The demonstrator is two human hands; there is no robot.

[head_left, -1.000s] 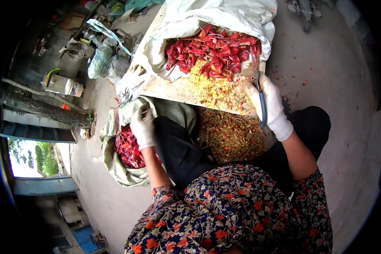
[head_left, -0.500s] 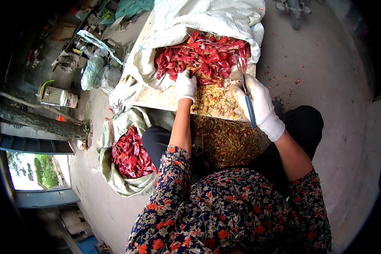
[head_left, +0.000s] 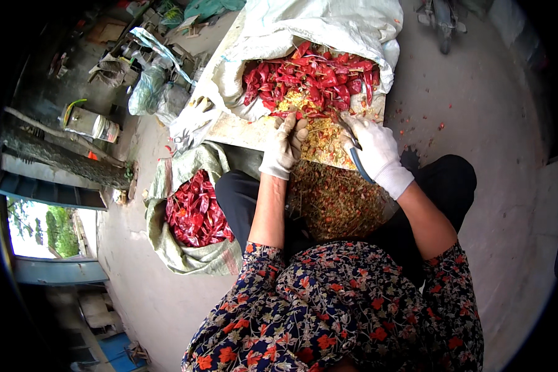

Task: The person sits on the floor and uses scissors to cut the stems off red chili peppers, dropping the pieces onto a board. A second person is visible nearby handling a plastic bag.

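Note:
Dried red chili peppers (head_left: 319,77) spill in a heap from the mouth of a white woven sack (head_left: 328,28) onto a low board. My left hand (head_left: 283,146), in a white glove, is closed on a dried red chili pepper (head_left: 304,114) at the near edge of the heap. Its fingers partly hide the pepper. My gloved right hand (head_left: 378,149) grips blue-handled scissors (head_left: 361,164), whose blades point toward the pepper in my left hand. Whether the blades touch the stem is too small to tell. Yellow seeds and bits (head_left: 322,139) cover the board beneath my hands.
An open pale green sack (head_left: 223,158) of red chili peppers stands at my left knee. Stems and scraps (head_left: 338,201) are piled between my legs. White cloth or gloves (head_left: 192,127) lie at the board's left corner. A bucket (head_left: 93,126) stands farther left.
My left hand has drawn back from the heap with a chili pepper. My right hand has turned the scissors inward, toward the left hand. The view has shifted slightly.

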